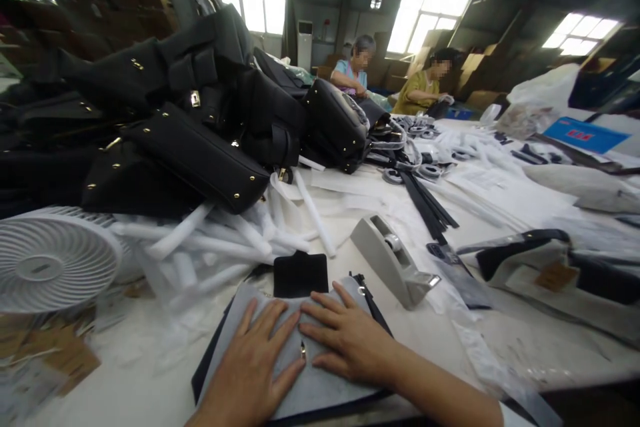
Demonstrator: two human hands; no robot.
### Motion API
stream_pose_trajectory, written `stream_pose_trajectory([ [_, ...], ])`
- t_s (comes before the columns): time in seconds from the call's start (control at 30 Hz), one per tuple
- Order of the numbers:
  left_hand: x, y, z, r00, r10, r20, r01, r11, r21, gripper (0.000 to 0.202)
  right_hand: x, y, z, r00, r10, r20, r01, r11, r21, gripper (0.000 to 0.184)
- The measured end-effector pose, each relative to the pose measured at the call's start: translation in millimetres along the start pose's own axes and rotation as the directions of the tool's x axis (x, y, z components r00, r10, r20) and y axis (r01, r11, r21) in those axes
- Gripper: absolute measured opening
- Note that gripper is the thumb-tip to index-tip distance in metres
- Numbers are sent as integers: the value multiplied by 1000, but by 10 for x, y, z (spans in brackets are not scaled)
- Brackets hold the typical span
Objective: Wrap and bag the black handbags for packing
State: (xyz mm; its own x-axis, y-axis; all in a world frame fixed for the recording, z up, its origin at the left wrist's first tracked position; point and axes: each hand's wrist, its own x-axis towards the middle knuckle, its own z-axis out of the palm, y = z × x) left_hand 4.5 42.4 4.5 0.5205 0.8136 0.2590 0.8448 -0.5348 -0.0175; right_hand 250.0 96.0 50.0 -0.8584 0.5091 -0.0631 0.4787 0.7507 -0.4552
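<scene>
A black handbag (384,320) lies at the table's near edge with a grey sheet (295,407) spread over its upper side. My left hand (255,360) rests flat on the left part of that sheet, fingers spread. Flat on the right part is my right hand (345,337), its fingers also apart. Between the two hands a small gold metal clasp (303,350) shows through the grey. Beyond the fingertips a black flap (301,273) sticks out from the bag's far side. Neither hand grips anything.
Black handbags (200,153) are heaped at back left, above white foam tubes (225,240). A white fan (55,260) stands left. Right of my hands are a tape dispenser (393,260), a phone (457,273) and black straps (425,203). Two people (425,90) work across the table.
</scene>
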Motion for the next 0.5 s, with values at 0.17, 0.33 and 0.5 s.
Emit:
stream_pose_trajectory([
  [0.17,-25,42,-49,999,-43,20,44,997,-57,60,-3,2,47,1000,2,-16,-2,1000,6,51],
  [0.33,-50,39,27,999,-29,-26,28,1000,-9,63,-23,-23,40,999,6,-47,-3,998,65,50],
  [0.5,-56,40,50,998,-33,-47,32,999,-27,63,215,37,-81,903,240,-357,-214,971,111,32],
])
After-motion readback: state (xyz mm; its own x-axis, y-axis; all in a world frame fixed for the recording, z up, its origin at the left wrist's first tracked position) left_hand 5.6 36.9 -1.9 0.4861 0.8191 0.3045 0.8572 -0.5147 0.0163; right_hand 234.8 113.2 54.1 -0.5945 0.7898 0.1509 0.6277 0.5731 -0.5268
